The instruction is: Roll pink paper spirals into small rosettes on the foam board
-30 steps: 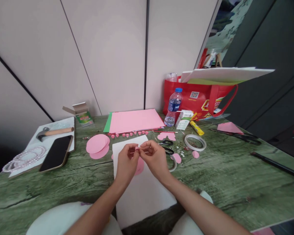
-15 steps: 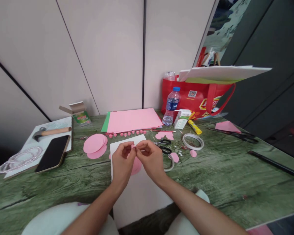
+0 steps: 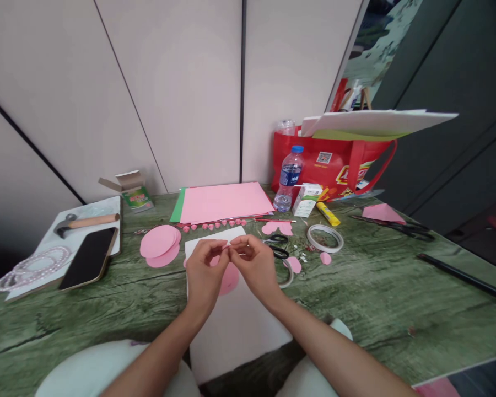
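Between the fingertips of both hands is a small piece of pink paper (image 3: 226, 247), mostly covered by the fingers. My left hand (image 3: 206, 270) pinches it from the left, and my right hand (image 3: 254, 264) pinches it from the right. Under the hands lies a pink paper circle (image 3: 230, 280) on a white board (image 3: 235, 342). Behind them runs a row of small pink rolled paper pieces (image 3: 217, 224). Black-handled scissors (image 3: 279, 252) rest just right of my right hand, beside a roll of white tape (image 3: 288, 275).
Pink paper circles (image 3: 160, 242) lie at left, near a phone (image 3: 90, 259), a hammer (image 3: 89, 221) and bead strings (image 3: 41, 266). Pink sheets (image 3: 227, 203) lie at the back. A bottle (image 3: 289, 179), a carton (image 3: 308, 200), a glue stick (image 3: 328, 214) and a red bag (image 3: 339, 160) stand or lie at right.
The view has shifted slightly. Both hands stay together over the board, fingertips making small movements on the pink paper, which now shows less between them.
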Demonstrator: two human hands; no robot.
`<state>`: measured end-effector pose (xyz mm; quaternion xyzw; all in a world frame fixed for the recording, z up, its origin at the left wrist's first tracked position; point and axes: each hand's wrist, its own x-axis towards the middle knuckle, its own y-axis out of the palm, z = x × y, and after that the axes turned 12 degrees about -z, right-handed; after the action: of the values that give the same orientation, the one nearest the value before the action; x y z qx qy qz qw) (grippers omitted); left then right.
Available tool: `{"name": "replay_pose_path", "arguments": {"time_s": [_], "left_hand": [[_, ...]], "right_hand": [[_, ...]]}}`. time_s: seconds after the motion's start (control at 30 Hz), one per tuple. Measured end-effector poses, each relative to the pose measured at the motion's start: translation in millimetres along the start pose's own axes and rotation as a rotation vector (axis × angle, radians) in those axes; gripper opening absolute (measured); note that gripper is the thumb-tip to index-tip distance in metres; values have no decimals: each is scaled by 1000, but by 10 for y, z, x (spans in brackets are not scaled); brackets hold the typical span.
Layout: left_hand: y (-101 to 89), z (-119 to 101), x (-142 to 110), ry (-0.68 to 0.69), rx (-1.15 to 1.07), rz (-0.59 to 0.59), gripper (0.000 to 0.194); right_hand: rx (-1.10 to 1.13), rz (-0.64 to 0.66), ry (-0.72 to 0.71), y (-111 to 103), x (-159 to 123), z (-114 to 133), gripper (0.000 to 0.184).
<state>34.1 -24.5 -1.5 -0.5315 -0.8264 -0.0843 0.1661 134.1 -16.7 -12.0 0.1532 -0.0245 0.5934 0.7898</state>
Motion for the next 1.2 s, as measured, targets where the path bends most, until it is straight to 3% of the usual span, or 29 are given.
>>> {"name": "replay_pose_path", "arguments": {"time_s": [0.3,0.6,0.73,0.93,1.2], "left_hand": [[-3,2,7,76,8,-6,10],[-7,25,-2,83,-12,4,9],[6,39,-1,62,-20,17,10],[30,35,-6,2,15,42,28],[11,59,2,0,60,70,24]], "right_hand": [[-92,2,-69,-28,4,26,11],[-44,-24,1,3,-11,21,10],[-35,-38,8,6,-8,18,9],[-49,-81,14,-22,23,13,8],[-124,-48,-27,-33,10,65,7]]}}
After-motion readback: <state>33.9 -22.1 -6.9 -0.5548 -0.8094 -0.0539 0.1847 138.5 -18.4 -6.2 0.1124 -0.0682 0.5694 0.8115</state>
